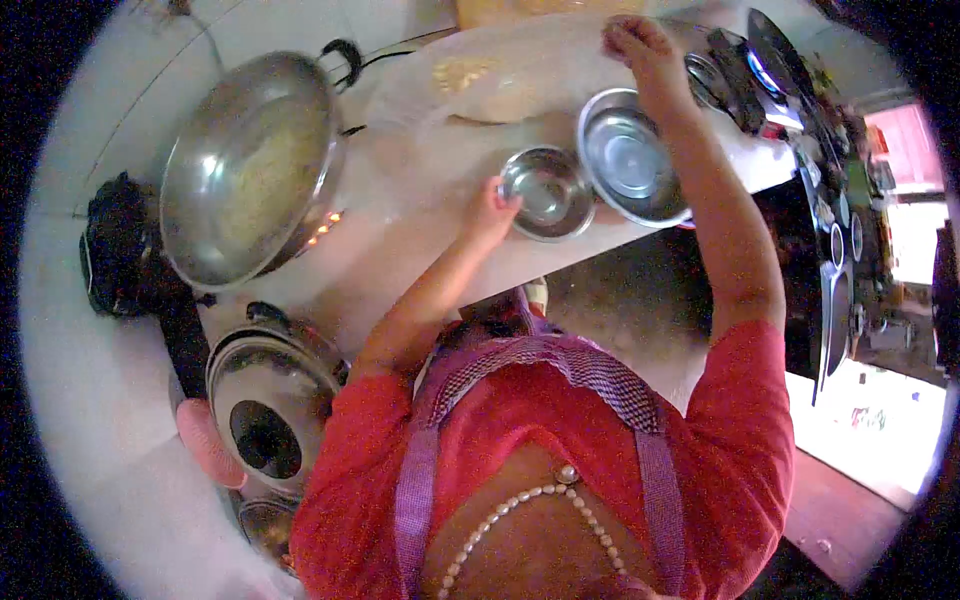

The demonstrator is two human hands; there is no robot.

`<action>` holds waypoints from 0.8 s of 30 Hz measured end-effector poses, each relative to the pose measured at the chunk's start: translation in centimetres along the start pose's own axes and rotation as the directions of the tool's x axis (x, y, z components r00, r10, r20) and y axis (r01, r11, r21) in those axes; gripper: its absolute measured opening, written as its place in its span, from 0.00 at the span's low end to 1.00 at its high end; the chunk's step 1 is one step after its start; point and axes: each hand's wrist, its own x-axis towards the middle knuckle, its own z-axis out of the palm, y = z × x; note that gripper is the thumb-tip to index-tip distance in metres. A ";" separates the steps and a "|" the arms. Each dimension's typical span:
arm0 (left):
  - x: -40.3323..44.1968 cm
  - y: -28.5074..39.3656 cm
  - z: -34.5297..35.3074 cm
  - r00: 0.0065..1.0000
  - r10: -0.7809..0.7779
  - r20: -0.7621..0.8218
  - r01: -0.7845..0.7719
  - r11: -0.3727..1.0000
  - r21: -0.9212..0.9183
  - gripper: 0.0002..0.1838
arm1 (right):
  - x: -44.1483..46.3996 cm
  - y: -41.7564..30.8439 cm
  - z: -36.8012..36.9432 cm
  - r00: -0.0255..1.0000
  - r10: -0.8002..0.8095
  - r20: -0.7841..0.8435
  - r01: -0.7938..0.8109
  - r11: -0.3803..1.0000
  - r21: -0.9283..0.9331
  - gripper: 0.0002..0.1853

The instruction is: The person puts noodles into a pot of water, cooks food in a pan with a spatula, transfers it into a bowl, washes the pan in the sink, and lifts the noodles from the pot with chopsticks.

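Observation:
My left hand (490, 215) grips the near left rim of a small steel bowl (572, 225), thumb over the edge. The bowl stands on the pale counter and seems to hold clear liquid or only reflections; I cannot tell which. Touching or nearly touching it on the right is a larger steel basin (632, 160). My right arm reaches over the basin's right side. Beyond its far rim, my right hand (640, 42) is raised with curled fingers; anything between them is hidden. Clear plastic (400, 95) with pale yellow pieces (463, 73) lies at the back of the counter.
At left, a wide steel wok (185, 190) with pale contents sits above an orange glow. A lidded pot (235, 375) stands nearer me, beside a pink basket (208, 440). A blue flame (765, 72) burns under a dark pan (780, 45) at back right. Utensils (838, 290) hang at right.

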 end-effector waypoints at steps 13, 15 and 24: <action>-2.9 3.1 2.3 0.933 -0.226 -0.281 0.174 0.965 -0.198 0.16 | -9.5 17.9 -28.9 0.735 0.615 -0.286 -0.210 0.606 0.767 0.10; -4.1 4.8 3.4 0.893 -0.268 -0.363 0.204 0.957 -0.205 0.16 | -8.8 27.9 -35.9 0.625 0.714 -0.314 -0.153 0.507 0.849 0.09; -11.4 6.2 4.4 0.698 -0.466 -0.544 0.377 0.885 -0.274 0.16 | -2.5 27.7 -38.9 0.439 0.453 -0.776 0.371 0.695 0.616 0.07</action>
